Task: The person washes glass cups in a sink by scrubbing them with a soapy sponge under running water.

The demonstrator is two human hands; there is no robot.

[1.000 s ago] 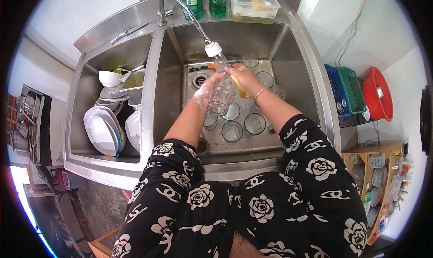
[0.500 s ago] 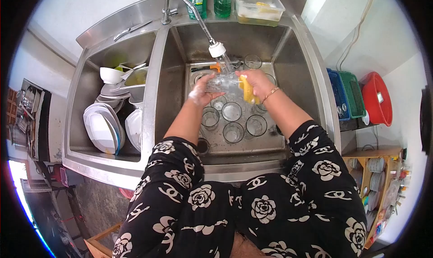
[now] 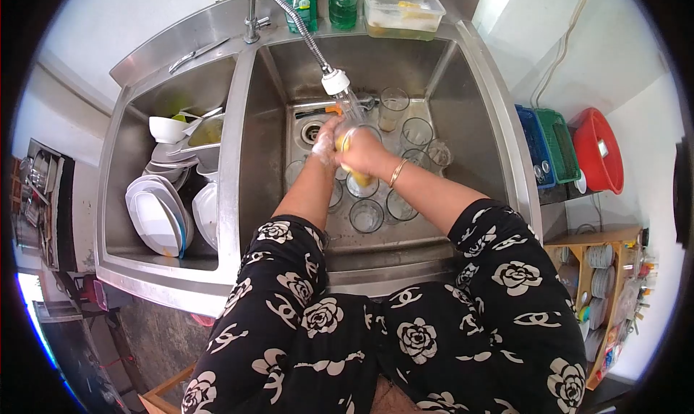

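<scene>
At frame centre, the right hand [image 3: 363, 154] clasped a yellow sponge [image 3: 359, 177] beside the curled left hand [image 3: 327, 141], whose grip was unclear, a blurred clear glass [image 3: 350, 115] seemingly running lengthwise from them toward the faucet head [image 3: 335, 82].

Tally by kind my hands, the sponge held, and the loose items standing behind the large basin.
Hands: 2, left hand and right hand
Sponge: 1
Pouch: 1
Bottle: 1
Container: 1
Total: 6

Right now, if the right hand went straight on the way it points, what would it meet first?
Probably the left hand, just beyond the right hand in this view, though their overlap leaves depth unclear.
</scene>
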